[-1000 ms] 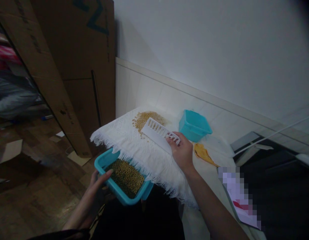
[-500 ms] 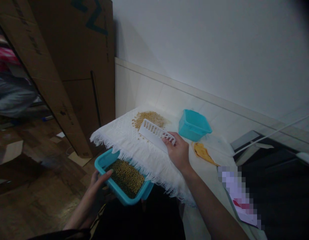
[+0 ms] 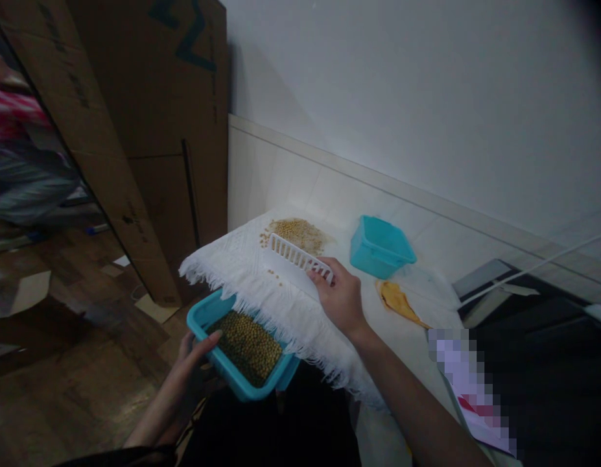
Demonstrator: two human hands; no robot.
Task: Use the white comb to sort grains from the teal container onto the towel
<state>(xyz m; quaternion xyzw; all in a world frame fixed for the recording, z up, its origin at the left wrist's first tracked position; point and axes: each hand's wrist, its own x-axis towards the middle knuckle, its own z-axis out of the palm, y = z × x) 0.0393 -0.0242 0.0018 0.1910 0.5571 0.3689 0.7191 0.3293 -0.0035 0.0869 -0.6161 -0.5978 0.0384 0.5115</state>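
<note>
My left hand (image 3: 199, 355) grips the left rim of a turquoise plastic tub (image 3: 242, 386), its thumb over the edge. Yellowish beans (image 3: 251, 338) and smaller dark green ones lie inside the tub, below the fringed edge of a white cloth (image 3: 232, 259). In my right hand (image 3: 340, 295) is a white slotted plastic piece (image 3: 290, 264), fingers closed round its right end. It rests on or just above the cloth, in front of a spread pile of pale yellow beans (image 3: 295, 231). A few loose beans lie near its lower edge.
A second turquoise tub (image 3: 382, 250) stands by the wall, behind a flat yellow-orange item (image 3: 400, 302). Tall cardboard (image 3: 149, 130) rises at the left; a person in a red patterned top (image 3: 15, 117) is beyond it. Dark objects and a thin white rod (image 3: 533, 267) lie right.
My right hand has shifted slightly left with the slotted piece, which now sits lower before the bean pile. My left hand still holds the tub. The view has moved a little.
</note>
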